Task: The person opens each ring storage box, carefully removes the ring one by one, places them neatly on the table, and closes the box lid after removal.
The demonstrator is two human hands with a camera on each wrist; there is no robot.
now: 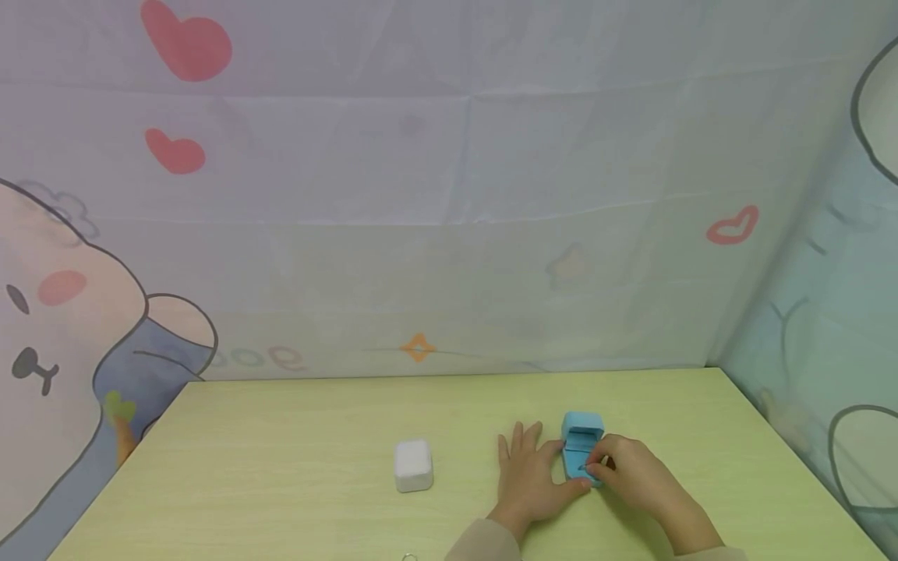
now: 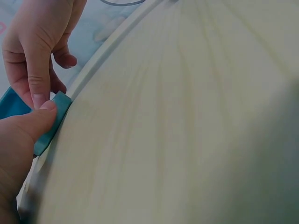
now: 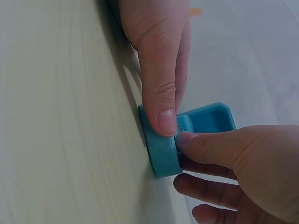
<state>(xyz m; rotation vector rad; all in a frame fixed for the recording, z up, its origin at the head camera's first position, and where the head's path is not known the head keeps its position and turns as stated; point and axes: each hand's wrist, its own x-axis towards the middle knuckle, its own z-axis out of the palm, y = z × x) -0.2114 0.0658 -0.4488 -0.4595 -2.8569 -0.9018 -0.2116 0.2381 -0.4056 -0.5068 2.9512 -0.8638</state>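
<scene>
A light blue ring box [image 1: 581, 421] stands on the table with its lid raised. My left hand [image 1: 533, 479] holds it steady, thumb along the front edge and index finger at the left side, the other fingers spread over the tabletop. In the right wrist view, the left thumb presses the front wall of the box base [image 3: 163, 156]. My right hand [image 1: 634, 471] is over the box's cushion, thumb and index finger pinching a small thin ring [image 3: 181, 127] there. Most of that ring is hidden by the fingertips.
A white rounded box [image 1: 413, 466] stands on the table [image 1: 295, 460], left of my hands. Another small ring [image 1: 410, 557] lies at the bottom edge of the head view, partly cut off. A printed cloth [image 1: 449, 195] hangs behind the table.
</scene>
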